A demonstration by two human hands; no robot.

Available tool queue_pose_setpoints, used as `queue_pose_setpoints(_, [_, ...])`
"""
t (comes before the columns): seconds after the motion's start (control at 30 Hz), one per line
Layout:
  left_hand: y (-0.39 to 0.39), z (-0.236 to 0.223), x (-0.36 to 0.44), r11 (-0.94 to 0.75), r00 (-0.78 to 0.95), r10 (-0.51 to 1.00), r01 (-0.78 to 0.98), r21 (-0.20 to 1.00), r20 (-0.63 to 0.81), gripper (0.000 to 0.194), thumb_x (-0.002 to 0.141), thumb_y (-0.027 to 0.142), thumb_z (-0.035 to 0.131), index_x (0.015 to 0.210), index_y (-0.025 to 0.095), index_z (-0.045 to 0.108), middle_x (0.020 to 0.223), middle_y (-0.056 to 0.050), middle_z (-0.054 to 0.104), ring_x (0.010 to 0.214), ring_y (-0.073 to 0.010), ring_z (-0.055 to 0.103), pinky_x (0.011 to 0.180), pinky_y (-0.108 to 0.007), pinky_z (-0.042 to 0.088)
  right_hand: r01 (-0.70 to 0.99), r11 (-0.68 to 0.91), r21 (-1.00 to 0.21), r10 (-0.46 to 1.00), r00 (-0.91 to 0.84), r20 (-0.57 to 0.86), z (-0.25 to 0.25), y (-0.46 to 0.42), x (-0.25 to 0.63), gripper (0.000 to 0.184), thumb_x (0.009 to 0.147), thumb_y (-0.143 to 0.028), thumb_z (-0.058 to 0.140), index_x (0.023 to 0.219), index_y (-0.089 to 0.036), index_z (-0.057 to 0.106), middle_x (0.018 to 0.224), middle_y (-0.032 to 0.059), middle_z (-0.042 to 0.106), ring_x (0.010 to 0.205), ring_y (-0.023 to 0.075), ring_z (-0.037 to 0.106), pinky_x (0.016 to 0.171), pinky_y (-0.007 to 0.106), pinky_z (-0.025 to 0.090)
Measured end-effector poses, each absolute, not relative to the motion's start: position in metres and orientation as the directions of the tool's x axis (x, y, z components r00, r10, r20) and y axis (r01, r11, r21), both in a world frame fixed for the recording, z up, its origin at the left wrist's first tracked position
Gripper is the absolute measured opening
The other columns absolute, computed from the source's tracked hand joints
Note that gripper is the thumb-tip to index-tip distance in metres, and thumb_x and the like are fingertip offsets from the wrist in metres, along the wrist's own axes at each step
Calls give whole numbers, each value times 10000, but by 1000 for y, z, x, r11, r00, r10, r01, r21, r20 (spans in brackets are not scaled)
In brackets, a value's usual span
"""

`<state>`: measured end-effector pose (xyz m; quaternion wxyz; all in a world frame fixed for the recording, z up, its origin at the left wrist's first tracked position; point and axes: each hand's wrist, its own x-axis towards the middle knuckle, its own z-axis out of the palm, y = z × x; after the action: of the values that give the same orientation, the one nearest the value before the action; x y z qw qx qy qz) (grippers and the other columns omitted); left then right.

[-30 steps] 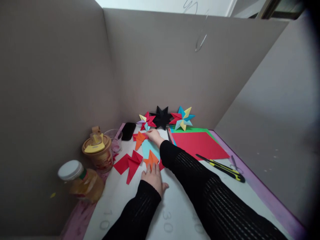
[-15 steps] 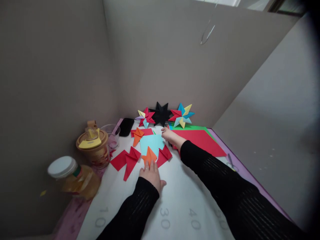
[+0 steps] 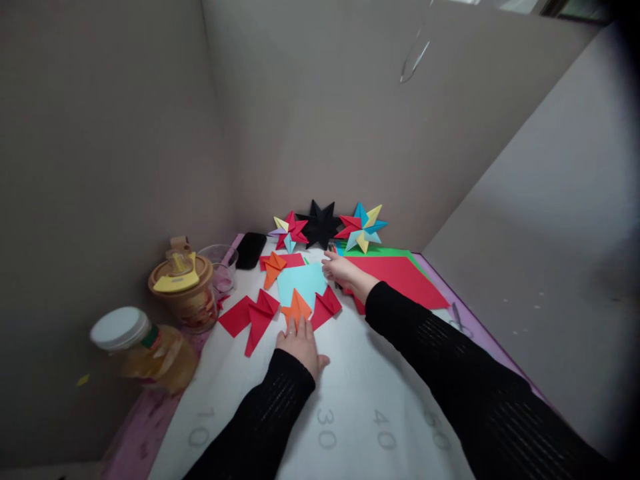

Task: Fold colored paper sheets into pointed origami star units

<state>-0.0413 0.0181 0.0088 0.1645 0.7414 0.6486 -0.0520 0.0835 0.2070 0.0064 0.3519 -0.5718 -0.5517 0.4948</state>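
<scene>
My left hand (image 3: 299, 347) lies flat, its fingers resting on the lower part of an orange folded paper piece (image 3: 297, 305). My right hand (image 3: 343, 269) is stretched forward at the right edge of a light blue sheet (image 3: 300, 280); its fingers are slightly bent and apart, and no object shows in them. Red folded pieces lie on either side of the orange one: one at the left (image 3: 260, 317) and another at the right (image 3: 327, 305). A second orange folded piece (image 3: 273, 268) overlaps a red strip (image 3: 296, 260) farther back.
Three paper stars lean on the back wall: multicoloured (image 3: 290, 231), black (image 3: 320, 225) and multicoloured (image 3: 363, 228). Red sheets (image 3: 400, 280) lie right, near scissors (image 3: 459, 320). A phone (image 3: 251, 251), clear cup (image 3: 223, 267), lidded brown cup (image 3: 187, 293) and white-capped jar (image 3: 155, 353) stand left.
My right hand has shifted slightly, and its fingers look a little farther apart. The left hand stays on the orange piece. The whole view has moved slightly.
</scene>
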Motion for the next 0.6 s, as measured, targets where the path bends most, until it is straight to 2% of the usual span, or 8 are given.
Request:
queue_pose_setpoints(0.1, [18, 8, -41, -108, 153, 946, 980, 168, -286, 806, 767, 453, 549, 1408, 44, 278, 1483, -144, 233, 1358, -344, 221, 1025, -516, 305, 309, -120, -943, 983, -99, -157, 7, 204, 84, 620, 637, -146, 587, 1239, -181, 442, 1187, 153, 536, 755, 149, 593, 540, 222, 435])
queue_pose_setpoints(0.17, [18, 7, -41, -108, 152, 945, 981, 162, -289, 811, 769, 462, 545, 1411, 49, 272, 1487, -140, 223, 1361, -345, 211, 1026, -520, 302, 329, -76, -941, 989, -97, -114, 5, 204, 84, 598, 634, -185, 612, 1211, -174, 456, 1163, 141, 537, 759, 148, 587, 543, 219, 436])
queue_pose_setpoints(0.27, [18, 6, -40, -106, 151, 943, 981, 162, -297, 808, 768, 462, 540, 1412, 55, 272, 1489, -139, 217, 1365, -342, 201, 1030, -527, 291, 369, 2, -930, 992, -114, -43, -2, 204, 82, 494, 610, -219, 644, 1087, -174, 522, 921, 56, 596, 640, 125, 550, 501, 208, 400])
queue_pose_setpoints(0.33, [18, 5, -41, -104, 150, 948, 980, 171, -282, 798, 765, 451, 540, 1409, 57, 284, 1486, -141, 234, 1364, -338, 208, 1029, -525, 292, 398, 56, -916, 990, -141, -1, -8, 206, 81, 333, 565, -186, 656, 890, -170, 581, 706, -14, 566, 563, 111, 500, 478, 201, 359])
queue_pose_setpoints(0.4, [17, 4, -41, -95, 141, 956, 978, 184, -256, 810, 755, 440, 550, 1416, 64, 270, 1481, -144, 253, 1361, -333, 220, 1024, -521, 300, 421, 105, -901, 986, -161, 40, -13, 207, 82, 185, 513, -129, 648, 675, -167, 568, 564, -51, 500, 530, 105, 457, 475, 200, 324])
queue_pose_setpoints(0.47, [16, 3, -40, -80, 127, 963, 977, 196, -238, 847, 740, 433, 569, 1430, 79, 230, 1479, -149, 264, 1356, -330, 234, 1018, -517, 306, 432, 141, -891, 985, -150, 84, -15, 207, 84, 144, 490, -99, 625, 564, -168, 522, 506, -60, 463, 520, 105, 434, 480, 206, 304])
queue_pose_setpoints(0.6, [15, -1, -39, -58, 102, 969, 979, 195, -223, 876, 728, 419, 592, 1443, 103, 197, 1479, -157, 264, 1358, -327, 230, 1022, -508, 295, 406, 203, -891, 977, -29, 209, -9, 204, 92, 92, 549, -154, 583, 594, -180, 508, 528, -51, 467, 554, 126, 442, 517, 228, 319])
